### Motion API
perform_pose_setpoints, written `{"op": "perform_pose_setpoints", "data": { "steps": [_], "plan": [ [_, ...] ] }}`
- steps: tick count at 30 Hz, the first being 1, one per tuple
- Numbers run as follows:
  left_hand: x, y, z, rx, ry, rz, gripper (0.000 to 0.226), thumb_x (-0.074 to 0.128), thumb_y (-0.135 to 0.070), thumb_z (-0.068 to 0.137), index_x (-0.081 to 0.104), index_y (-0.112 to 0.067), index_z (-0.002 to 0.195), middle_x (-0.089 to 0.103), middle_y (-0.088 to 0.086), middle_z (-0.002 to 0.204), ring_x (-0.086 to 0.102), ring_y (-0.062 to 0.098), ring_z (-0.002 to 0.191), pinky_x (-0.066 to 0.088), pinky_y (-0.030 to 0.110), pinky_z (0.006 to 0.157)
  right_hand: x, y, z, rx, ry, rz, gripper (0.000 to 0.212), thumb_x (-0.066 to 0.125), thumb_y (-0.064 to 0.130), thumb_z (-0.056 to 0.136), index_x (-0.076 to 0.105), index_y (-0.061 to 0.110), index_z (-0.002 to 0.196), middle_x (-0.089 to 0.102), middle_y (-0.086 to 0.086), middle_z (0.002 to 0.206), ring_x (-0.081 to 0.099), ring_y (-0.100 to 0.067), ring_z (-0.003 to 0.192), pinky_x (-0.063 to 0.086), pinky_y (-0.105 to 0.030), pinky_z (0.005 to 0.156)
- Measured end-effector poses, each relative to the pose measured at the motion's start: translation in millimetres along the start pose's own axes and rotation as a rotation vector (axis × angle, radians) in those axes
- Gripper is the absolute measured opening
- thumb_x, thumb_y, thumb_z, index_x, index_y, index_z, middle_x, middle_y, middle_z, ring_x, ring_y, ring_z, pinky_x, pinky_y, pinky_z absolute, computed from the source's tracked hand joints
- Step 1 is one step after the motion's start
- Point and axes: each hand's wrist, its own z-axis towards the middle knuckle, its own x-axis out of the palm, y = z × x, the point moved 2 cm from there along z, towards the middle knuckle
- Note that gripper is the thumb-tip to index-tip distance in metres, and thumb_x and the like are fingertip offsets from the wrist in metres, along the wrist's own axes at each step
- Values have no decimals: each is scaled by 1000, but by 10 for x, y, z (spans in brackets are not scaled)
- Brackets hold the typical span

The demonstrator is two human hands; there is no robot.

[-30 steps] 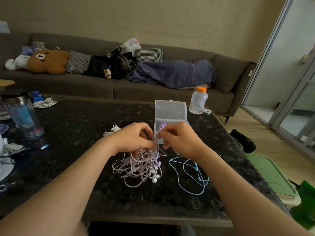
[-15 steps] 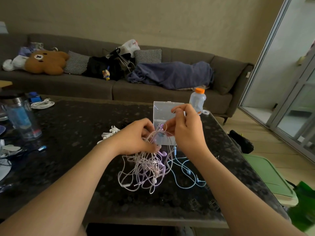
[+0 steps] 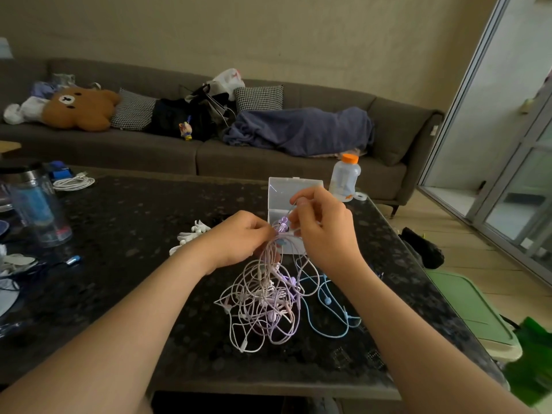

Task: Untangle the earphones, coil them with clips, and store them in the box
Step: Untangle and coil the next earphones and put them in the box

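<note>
Above the table, both hands pinching tangled earphones.

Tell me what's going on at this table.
A person is untangling earphones. The left hand and the right hand both pinch cords at the top of a pink, white and purple tangle of earphones, held up so its lower loops trail on the dark table. A blue earphone lies at its right edge. The clear box stands open behind the hands; nothing looks coiled yet.
</note>
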Motion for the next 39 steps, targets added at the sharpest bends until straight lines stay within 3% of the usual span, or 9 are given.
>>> {"op": "perform_pose_setpoints", "data": {
  "steps": [4,8,14,19,22,26,31,35,39],
  "plan": [
    [5,-3,-22,19,30,-123,26,53,-30,110,77,-22,114,82,0,99,74,33,108,53,54,105,-5,11,15,28,-22,30,22,56,6,99,73,20,92,75,0,74,72,-25,67,62,-50,65],
    [-28,32,21,-20,25,-288,29,50,-10,111,77,-19,119,78,9,107,74,17,93,61,41,92,1,-7,26,181,17,145,18,50,6,103,67,10,98,76,-8,73,75,-23,64,66,-45,65],
    [-29,23,17,-26,-1,-319,26,55,-13,109,77,-25,118,78,9,114,71,21,100,58,48,102,22,-151,60,442,-11,182,12,51,14,108,62,12,103,77,-12,85,77,-21,64,64,-32,59],
    [-16,37,25,-15,-43,-262,30,48,-17,112,78,-23,115,79,9,110,74,26,107,58,48,103,37,-187,49,513,-9,206,12,53,15,107,64,11,106,77,-13,89,78,-21,67,68,-40,69],
    [-17,21,26,-18,8,-290,30,52,-23,111,79,-12,115,76,20,114,71,24,97,58,42,95,39,-183,52,543,-20,263,12,52,15,109,63,11,110,78,-14,88,79,-23,68,68,-42,70],
    [0,-12,9,34,26,-234,22,63,-26,106,81,-17,115,80,7,104,74,15,91,58,32,89,43,-177,51,553,-14,273,12,50,18,110,59,12,115,79,-12,88,79,-23,67,66,-35,62],
    [12,11,14,64,40,-74,22,61,-20,108,77,-26,122,82,-4,105,77,16,103,59,46,102,108,-201,51,530,2,183,12,49,24,111,57,16,116,77,-15,103,80,-24,72,68,-42,67],
    [30,-5,-8,90,30,10,27,58,-14,109,75,-28,124,81,-9,104,77,8,102,59,44,102,126,-196,47,527,3,145,12,51,25,111,56,17,117,75,-13,104,80,-23,71,68,-40,64],
    [20,29,13,90,3,68,29,58,-12,108,75,-30,124,80,-12,103,75,6,102,57,42,105,86,-204,31,544,-22,102,14,52,18,110,58,18,97,77,-11,92,76,-21,66,64,-30,60]
  ]
}}
